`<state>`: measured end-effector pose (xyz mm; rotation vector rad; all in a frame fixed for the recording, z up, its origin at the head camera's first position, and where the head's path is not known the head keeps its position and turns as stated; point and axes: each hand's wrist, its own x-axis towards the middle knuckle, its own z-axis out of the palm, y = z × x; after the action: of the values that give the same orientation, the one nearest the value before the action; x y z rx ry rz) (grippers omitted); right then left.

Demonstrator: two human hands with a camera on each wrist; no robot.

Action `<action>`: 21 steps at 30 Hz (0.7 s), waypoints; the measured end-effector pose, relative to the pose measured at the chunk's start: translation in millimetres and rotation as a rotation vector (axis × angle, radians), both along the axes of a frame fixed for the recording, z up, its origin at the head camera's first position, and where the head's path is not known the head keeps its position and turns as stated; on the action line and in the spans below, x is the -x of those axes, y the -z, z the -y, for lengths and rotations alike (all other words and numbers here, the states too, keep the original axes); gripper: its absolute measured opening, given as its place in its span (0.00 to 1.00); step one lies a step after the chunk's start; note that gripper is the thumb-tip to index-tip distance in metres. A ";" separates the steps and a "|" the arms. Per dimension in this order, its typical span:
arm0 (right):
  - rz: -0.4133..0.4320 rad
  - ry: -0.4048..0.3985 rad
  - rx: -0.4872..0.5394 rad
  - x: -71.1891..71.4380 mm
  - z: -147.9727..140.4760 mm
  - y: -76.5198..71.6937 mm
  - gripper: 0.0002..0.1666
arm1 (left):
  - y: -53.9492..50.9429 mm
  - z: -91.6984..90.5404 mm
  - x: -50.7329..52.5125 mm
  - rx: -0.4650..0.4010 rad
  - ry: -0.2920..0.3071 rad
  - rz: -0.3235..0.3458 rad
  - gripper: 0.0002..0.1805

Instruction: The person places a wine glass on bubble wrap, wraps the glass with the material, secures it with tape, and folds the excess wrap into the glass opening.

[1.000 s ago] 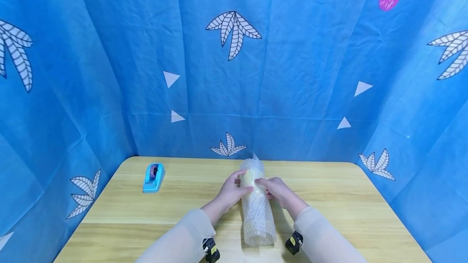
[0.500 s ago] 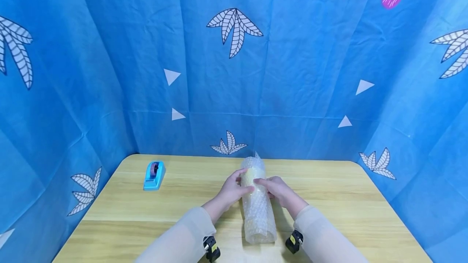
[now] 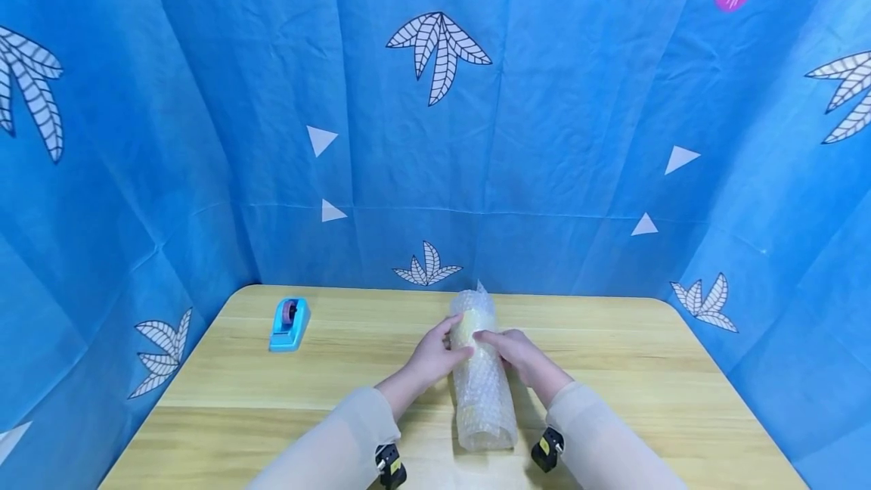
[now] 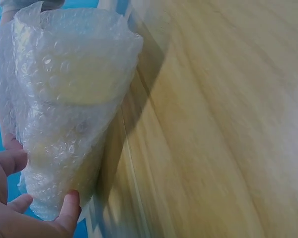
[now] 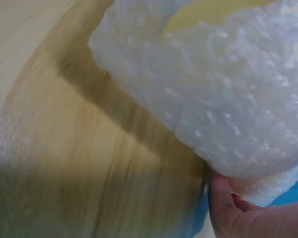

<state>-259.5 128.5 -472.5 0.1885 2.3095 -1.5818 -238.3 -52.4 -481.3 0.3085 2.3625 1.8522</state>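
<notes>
A roll of bubble wrap (image 3: 485, 403) lies lengthwise on the wooden table, its near end toward me. Something yellowish shows through the wrap; its kind cannot be made out. My left hand (image 3: 432, 354) holds the roll's left side near the far half, thumb on top. From the right, my right hand (image 3: 524, 358) grips the same stretch, its thumb on the wrap and its other fingers mostly hidden behind. In the left wrist view, fingers of the left hand (image 4: 20, 213) touch the bubble wrap (image 4: 74, 84). In the right wrist view, the right hand (image 5: 243, 215) reaches under the wrap's edge.
A blue tape dispenser (image 3: 289, 326) with a roll of tape in it stands at the table's back left. The wooden table (image 3: 626, 376) spreads out on both sides. A blue patterned curtain (image 3: 565, 134) hangs close behind and along both sides.
Both hands keep their places on the bubble wrap roll. The head view has shifted slightly, so the curtain and table sit a little higher in it.
</notes>
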 end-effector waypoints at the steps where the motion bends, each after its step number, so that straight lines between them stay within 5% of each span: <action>1: 0.000 0.002 0.001 0.0 0.1 0.6 0.22 | -0.3 0.5 -0.3 0.009 0.003 -0.010 0.37; 13: 0.000 -0.015 0.084 -3.4 1.7 2.3 0.29 | 3.0 24.6 -10.3 0.234 -0.017 -0.098 0.24; 21: 0.012 -0.022 0.110 -2.8 -1.2 3.8 0.27 | -3.4 48.9 -21.9 0.434 -0.024 -0.239 0.15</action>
<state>-256.6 129.8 -476.3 0.1451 2.2009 -1.6864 -216.4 -101.3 -477.9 0.4735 2.8524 1.3175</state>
